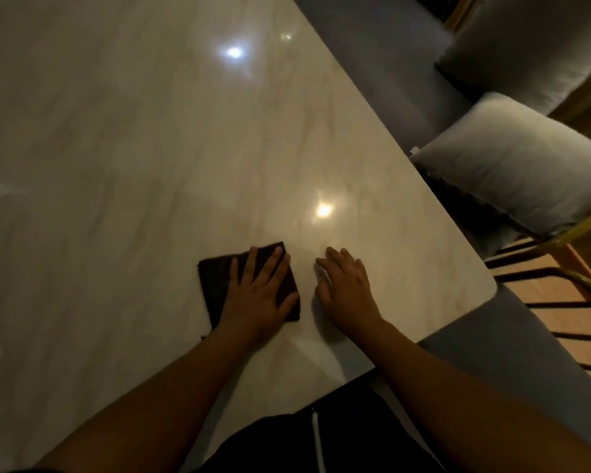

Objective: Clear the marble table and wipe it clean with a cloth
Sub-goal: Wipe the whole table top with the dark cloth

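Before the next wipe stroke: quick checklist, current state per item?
1. Cloth folded and lying flat on the marble table: ok.
2. Left hand flat on the cloth, fingers straight: ok.
3. Path to the right free: not ok. The right hand rests on the marble there, apart from the cloth.
4. Whole table cleared: cannot tell, since parts of it run out of frame.
5. Cloth damp and clean enough: cannot tell, too dark.

Observed pale, glossy veined marble table carrying a dark folded cloth lying flat, left hand pressed flat on cloth, right hand resting palm-down on bare marble just right of cloth.
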